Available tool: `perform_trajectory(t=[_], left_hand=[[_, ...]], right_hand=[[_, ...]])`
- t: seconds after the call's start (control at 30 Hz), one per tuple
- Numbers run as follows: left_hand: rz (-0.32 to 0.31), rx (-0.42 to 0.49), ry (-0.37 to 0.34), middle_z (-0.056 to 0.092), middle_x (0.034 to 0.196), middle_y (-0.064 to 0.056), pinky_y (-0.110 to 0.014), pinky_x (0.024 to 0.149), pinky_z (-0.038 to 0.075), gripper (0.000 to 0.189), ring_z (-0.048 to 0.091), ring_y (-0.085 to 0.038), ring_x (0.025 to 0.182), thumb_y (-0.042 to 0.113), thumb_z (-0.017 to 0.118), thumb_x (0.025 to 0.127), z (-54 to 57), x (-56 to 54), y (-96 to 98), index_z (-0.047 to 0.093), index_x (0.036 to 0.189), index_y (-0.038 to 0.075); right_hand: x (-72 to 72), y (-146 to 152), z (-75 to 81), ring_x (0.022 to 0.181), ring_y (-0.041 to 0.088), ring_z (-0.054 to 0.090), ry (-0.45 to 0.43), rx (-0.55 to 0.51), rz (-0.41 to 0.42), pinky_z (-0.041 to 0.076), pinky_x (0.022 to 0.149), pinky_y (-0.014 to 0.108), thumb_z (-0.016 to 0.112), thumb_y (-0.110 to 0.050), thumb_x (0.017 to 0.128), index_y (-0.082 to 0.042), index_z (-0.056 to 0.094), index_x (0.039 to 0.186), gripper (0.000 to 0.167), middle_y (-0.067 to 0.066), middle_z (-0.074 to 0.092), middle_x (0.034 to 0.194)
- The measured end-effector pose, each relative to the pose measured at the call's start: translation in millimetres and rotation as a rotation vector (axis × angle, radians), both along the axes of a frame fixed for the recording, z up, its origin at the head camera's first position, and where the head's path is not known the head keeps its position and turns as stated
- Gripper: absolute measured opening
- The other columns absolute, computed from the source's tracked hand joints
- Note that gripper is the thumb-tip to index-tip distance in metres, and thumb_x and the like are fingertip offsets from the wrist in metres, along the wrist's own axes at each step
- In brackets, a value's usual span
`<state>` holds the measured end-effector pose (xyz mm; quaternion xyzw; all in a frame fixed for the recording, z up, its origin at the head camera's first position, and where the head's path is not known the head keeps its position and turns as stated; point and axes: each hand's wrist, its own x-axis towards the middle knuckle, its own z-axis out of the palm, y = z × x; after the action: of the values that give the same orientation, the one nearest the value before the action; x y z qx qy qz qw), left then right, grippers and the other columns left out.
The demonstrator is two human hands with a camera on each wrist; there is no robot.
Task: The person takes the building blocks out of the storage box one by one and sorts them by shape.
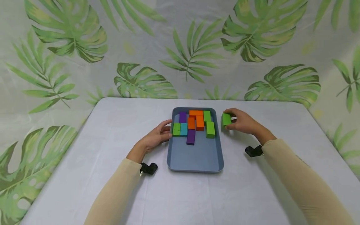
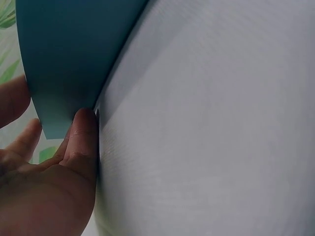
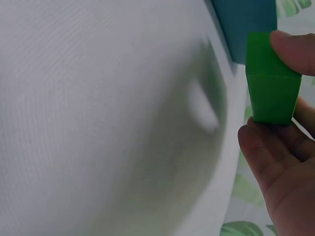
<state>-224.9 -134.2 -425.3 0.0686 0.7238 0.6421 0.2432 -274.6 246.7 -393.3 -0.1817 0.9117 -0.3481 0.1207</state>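
Right of the blue-grey tray [image 1: 195,170], my right hand [image 1: 244,121] pinches a green block [image 1: 226,120] between thumb and fingers. In the right wrist view the block [image 3: 273,96] has a digit on its top and fingertips at its lower end, with a shadow on the tablecloth beside it. My left hand [image 1: 156,135] is at the tray's left side, its fingertips right at the wall. The left wrist view shows the tray wall [image 2: 69,54] close up, with relaxed fingers against it. Inside the tray are purple [image 1: 191,137], orange [image 1: 200,122], teal [image 1: 183,129] and green blocks [image 1: 210,129].
The blocks sit in the tray's far half; its near half shows bare floor. A white cloth [image 1: 180,200] covers the table, with a leaf-patterned curtain [image 1: 197,47] behind it. Small black cameras [image 1: 149,168] are strapped at both wrists.
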Motion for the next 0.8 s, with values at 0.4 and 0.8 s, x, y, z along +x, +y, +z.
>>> perform_trajectory(t=[0.4,0.8], left_hand=[[0.001,-0.001,-0.009,0.032,0.158,-0.019,-0.048,0.118,0.036,0.072,0.037,-0.033,0.145,0.002,0.052,0.099,0.9,0.7,-0.2,0.02,0.159,0.022],[0.002,-0.002,-0.008,0.031,0.159,-0.018,-0.048,0.119,0.035,0.071,0.036,-0.032,0.145,0.001,0.052,0.099,-1.7,-0.3,-0.5,0.02,0.159,0.023]], right_hand=[[-11.7,-2,-11.5,0.134,0.045,0.044,-0.009,0.01,-0.005,0.043,0.109,0.056,0.073,-0.005,0.083,0.003,0.04,0.146,0.072,0.025,0.044,0.146],[-12.4,-8,-12.7,0.135,0.042,0.043,-0.033,0.058,-0.027,0.04,0.112,0.058,0.073,-0.011,0.085,-0.002,0.039,0.149,0.073,0.023,0.042,0.15]])
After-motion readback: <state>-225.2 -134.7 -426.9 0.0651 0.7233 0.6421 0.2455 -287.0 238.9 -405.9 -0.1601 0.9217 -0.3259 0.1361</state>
